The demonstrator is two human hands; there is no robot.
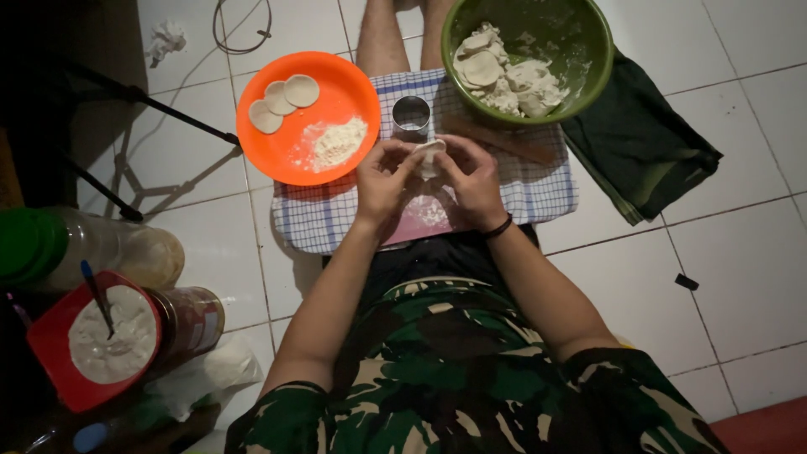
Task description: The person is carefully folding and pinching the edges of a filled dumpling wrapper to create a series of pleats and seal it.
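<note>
Camouflage clothing: green, black and tan patterned fabric [437, 378] fills the nearest part of the view, worn by the seated person.
Near left: red square tub of pale filling [94, 345] with a dark-handled utensil standing in it; clear jars lie just beside it.
Left hand: left hand [382, 181] raised over the cloth, fingers curled and pinching the left edge of the dough piece.
Right hand: right hand [475, 181] opposite, a dark band at its wrist, fingers closed on the right edge of the same piece.
Hands, state: brought together, both clamped on the dough piece, fingertips almost meeting.
Dough piece: small pale folded round of dough [429, 156] held between the two sets of fingertips, above the cloth, just short of the metal cutter.
Work surface: blue-and-white checked cloth [538, 185] on the white tiled floor, dusted with flour under the hands.
Cutter: short round metal ring cutter [411, 117] standing upright on the cloth, just beyond the dough piece.
Plate: round orange plastic plate [336, 80] beyond the left hand, bearing three flat dough discs [283, 99] and a flour heap.
Bowl: round green plastic bowl [588, 50] beyond the right hand, holding a pile of dough scraps; a dark green folded cloth [639, 143] lies beside it.
</note>
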